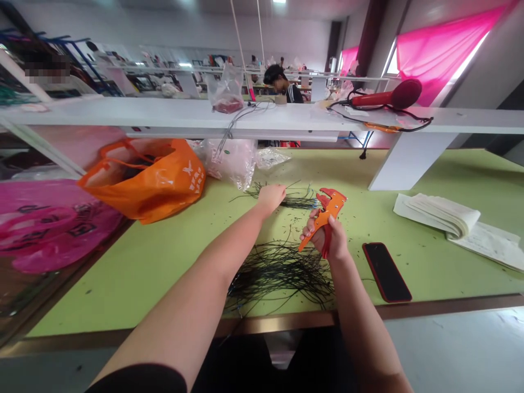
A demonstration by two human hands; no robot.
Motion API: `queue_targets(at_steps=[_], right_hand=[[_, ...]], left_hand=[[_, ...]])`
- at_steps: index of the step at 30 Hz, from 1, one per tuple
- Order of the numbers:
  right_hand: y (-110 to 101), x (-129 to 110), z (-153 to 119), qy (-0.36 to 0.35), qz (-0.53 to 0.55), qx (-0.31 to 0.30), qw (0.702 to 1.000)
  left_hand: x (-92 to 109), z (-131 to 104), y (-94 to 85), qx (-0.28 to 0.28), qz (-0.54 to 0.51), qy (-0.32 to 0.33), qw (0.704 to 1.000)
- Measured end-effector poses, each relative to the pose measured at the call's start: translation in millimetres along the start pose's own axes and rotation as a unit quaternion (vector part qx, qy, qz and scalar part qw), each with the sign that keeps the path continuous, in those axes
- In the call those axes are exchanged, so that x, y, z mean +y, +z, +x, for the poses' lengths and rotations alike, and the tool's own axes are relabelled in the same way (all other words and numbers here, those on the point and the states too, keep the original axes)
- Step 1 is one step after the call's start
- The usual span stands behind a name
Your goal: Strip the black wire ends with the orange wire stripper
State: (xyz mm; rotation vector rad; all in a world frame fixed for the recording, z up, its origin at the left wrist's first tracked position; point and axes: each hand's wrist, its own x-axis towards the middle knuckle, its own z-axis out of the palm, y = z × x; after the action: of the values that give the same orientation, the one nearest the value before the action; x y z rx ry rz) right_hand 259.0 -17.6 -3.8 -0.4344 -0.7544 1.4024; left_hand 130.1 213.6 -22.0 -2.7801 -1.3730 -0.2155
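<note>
My right hand (329,234) is wrapped round the handles of an orange and red wire stripper (331,207), its jaws pointing up and left. My left hand (272,198) reaches over the far bundle of thin black wires (301,203) with its fingers curled closed. Whether a wire is pinched in those fingers is hidden from me. Closer to the table's front edge lies a larger loose pile of black wires (282,275), below and between my two forearms. Tiny dark clippings are scattered on the green tabletop (172,262) around both bundles.
A phone (387,272) and folded papers (438,215) lie on the right. An orange bag (159,183) and a pink plastic bag (53,224) sit left. Across the back runs a white shelf (164,113) bearing a red hand tool (385,97). A person (286,87) sits beyond it.
</note>
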Motion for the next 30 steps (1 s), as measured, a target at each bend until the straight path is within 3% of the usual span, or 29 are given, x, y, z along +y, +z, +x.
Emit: queue_targets(at_steps=[10,16,19,22,23,27,28,30], right_hand=[[-3.1,4.0,3.1,-0.002,-0.032,0.019,0.999],[-5.9,7.2,4.5,0.0,-0.033,0.013,0.999],[-7.6,10.2,6.3,-0.004,-0.025,0.02,0.999],[-8.0,16.5,8.7,0.0,-0.023,0.026,0.999],[-7.9,19.5,9.6,0.003,-0.023,0.027,0.999],[-6.3,32.2,12.5,0.037,-0.018,0.026,0.999],[-5.5,34.8,12.7,0.048,-0.014,0.023,0.998],[-3.3,38.2,12.1,0.067,-0.004,0.016,0.998]], left_hand=[[12.2,-0.4,-34.7,0.075,-0.094,-0.057,0.991],[14.2,-9.6,-78.2,0.184,-0.167,-0.107,0.963],[14.5,-24.2,-89.0,0.26,-0.262,-0.07,0.927],[18.8,-40.8,-93.8,0.311,-0.444,-0.031,0.84],[20.6,-46.1,-96.2,0.332,-0.513,-0.039,0.791],[22.5,-70.9,-114.6,0.417,-0.717,-0.112,0.548],[21.5,-79.0,-119.6,0.429,-0.742,-0.124,0.501],[19.5,-97.9,-126.7,0.444,-0.771,-0.138,0.435]])
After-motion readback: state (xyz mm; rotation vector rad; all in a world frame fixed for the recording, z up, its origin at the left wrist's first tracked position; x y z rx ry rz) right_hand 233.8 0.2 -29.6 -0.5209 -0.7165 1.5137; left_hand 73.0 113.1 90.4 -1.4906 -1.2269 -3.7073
